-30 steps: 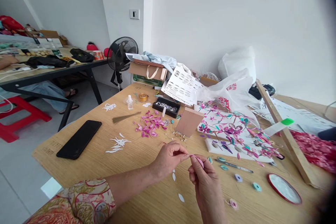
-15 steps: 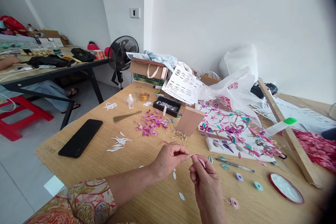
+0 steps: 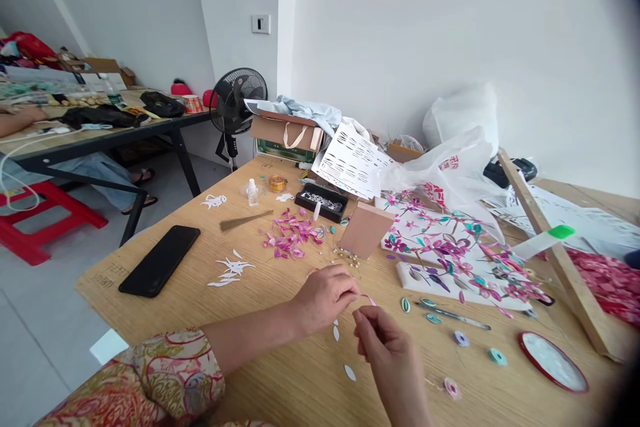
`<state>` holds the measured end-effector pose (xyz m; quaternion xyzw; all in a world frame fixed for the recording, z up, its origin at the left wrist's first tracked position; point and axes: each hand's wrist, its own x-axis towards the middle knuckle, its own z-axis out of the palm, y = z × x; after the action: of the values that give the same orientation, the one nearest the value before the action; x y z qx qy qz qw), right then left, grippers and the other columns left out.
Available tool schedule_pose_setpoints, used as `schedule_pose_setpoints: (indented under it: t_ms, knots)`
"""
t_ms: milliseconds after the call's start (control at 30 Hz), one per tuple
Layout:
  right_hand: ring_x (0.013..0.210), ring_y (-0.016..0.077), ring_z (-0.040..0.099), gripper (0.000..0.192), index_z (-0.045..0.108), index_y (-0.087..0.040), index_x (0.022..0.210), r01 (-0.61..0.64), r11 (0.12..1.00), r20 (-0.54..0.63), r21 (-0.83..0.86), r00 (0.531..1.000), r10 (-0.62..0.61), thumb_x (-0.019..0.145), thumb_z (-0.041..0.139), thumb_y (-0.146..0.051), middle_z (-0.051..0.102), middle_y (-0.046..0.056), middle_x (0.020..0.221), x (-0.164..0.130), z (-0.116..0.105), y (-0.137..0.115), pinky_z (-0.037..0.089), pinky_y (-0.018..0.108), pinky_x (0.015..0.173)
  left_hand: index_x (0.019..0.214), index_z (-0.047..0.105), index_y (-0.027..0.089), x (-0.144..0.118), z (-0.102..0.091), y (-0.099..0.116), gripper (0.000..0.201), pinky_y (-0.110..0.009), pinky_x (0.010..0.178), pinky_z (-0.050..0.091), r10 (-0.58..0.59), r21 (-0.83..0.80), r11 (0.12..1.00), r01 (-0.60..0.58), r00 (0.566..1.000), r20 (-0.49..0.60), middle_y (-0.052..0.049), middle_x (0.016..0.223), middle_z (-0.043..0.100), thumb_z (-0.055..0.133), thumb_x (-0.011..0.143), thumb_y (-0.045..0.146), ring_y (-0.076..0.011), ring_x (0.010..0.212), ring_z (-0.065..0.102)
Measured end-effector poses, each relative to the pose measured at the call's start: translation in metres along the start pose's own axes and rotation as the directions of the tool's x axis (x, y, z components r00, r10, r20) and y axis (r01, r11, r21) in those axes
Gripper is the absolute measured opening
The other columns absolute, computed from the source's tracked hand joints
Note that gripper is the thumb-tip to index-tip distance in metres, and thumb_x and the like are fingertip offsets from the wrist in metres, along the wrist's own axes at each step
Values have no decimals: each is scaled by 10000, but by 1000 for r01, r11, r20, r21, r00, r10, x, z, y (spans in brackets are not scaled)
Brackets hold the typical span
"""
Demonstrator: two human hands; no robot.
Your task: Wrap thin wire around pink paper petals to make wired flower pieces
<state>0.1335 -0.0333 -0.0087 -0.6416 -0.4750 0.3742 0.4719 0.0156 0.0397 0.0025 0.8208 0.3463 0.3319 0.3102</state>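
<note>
My left hand (image 3: 327, 297) is closed in a pinch over the middle of the table. A thin pink petal (image 3: 369, 299) sticks out to the right from its fingertips. Just below and to the right, my right hand (image 3: 385, 343) is also pinched, a small gap from the petal; whatever lies between its fingers is hidden or too fine to see. Beneath the hands lie several white leaf-shaped cutouts (image 3: 349, 372). A spool of pink thread (image 3: 452, 387) rests to the right of my right wrist, with a fine strand trailing towards it.
Pink petals (image 3: 290, 235) lie heaped beyond my hands, near a wooden block (image 3: 367, 230). Flower sprays (image 3: 453, 247) spread over white foam at right, beside tweezers (image 3: 457, 315) and a red-rimmed dish (image 3: 553, 361). A black phone (image 3: 160, 260) lies left. Another person's arm (image 3: 20, 121) rests on the far table.
My right hand has drawn down and away from my left. The pink petal, earlier stretched between both hands by the right thumb, now extends from my left fingertips. The view has shifted slightly.
</note>
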Motion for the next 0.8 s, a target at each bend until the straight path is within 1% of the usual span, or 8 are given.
schedule_pose_setpoints:
  t_ms: [67, 133, 233, 367, 467, 567, 700, 800]
  knots:
    - [481, 123, 475, 240, 592, -190, 648, 162, 961, -16, -225, 985, -170, 721, 525, -409, 527, -10, 529, 1, -16, -9, 361, 217, 458, 697, 606, 158, 1, -5, 0, 147, -208, 668, 372, 87, 45, 995, -93, 988, 126, -15, 728, 546, 488, 783, 160, -109, 724, 497]
    - [548, 137, 499, 210, 606, -199, 660, 279, 897, 41, -343, 958, -283, 743, 512, -368, 564, 7, 594, 7, -32, -17, 371, 223, 515, 689, 613, 153, 3, -10, 3, 117, -205, 682, 372, 138, -55, 990, -128, 959, 248, -9, 706, 548, 524, 764, 165, -103, 709, 503]
    - [585, 148, 510, 216, 598, -200, 633, 306, 896, 129, -321, 952, -279, 746, 515, -365, 575, 12, 615, 19, -46, -19, 378, 227, 540, 666, 613, 133, 5, -15, 12, 59, -184, 630, 373, 75, -359, 932, 47, 945, 318, 8, 656, 537, 592, 706, 170, -82, 643, 493]
    - [474, 123, 433, 291, 549, -191, 575, 222, 953, 95, -207, 974, -207, 737, 507, -430, 470, -22, 488, 19, -32, -4, 338, 210, 434, 664, 591, 111, 5, -14, 17, 86, -173, 567, 362, -183, -610, 732, 303, 950, 253, 17, 630, 524, 593, 694, 192, -68, 590, 469]
    - [467, 118, 442, 275, 569, -193, 610, 268, 920, 85, -285, 963, -255, 763, 483, -405, 480, -22, 497, 2, -16, 3, 350, 208, 443, 652, 594, 120, 6, -10, 14, 65, -179, 574, 364, -255, -522, 804, 286, 958, 131, 15, 640, 529, 587, 690, 174, -78, 606, 473]
    - [521, 130, 510, 233, 613, -205, 707, 362, 846, 152, -393, 932, -329, 795, 452, -349, 569, 10, 591, -14, -17, -7, 389, 206, 488, 647, 610, 140, 6, -9, 10, 81, -194, 616, 371, -103, -267, 957, 114, 993, 57, -2, 676, 541, 563, 711, 153, -98, 659, 487]
    - [571, 148, 539, 223, 621, -218, 699, 391, 778, 124, -492, 916, -382, 788, 463, -348, 596, 32, 646, -8, -42, -28, 394, 215, 509, 679, 625, 147, 5, -14, 16, 126, -201, 651, 368, 136, -141, 984, -108, 969, 208, -15, 682, 549, 522, 751, 153, -106, 684, 497]
    - [604, 168, 545, 197, 619, -219, 670, 338, 838, 60, -429, 936, -347, 744, 521, -373, 615, 30, 665, 10, -54, -28, 398, 236, 535, 677, 627, 135, 4, -19, 24, 76, -192, 630, 369, 104, -345, 939, 4, 950, 294, -4, 669, 552, 572, 716, 172, -95, 656, 499]
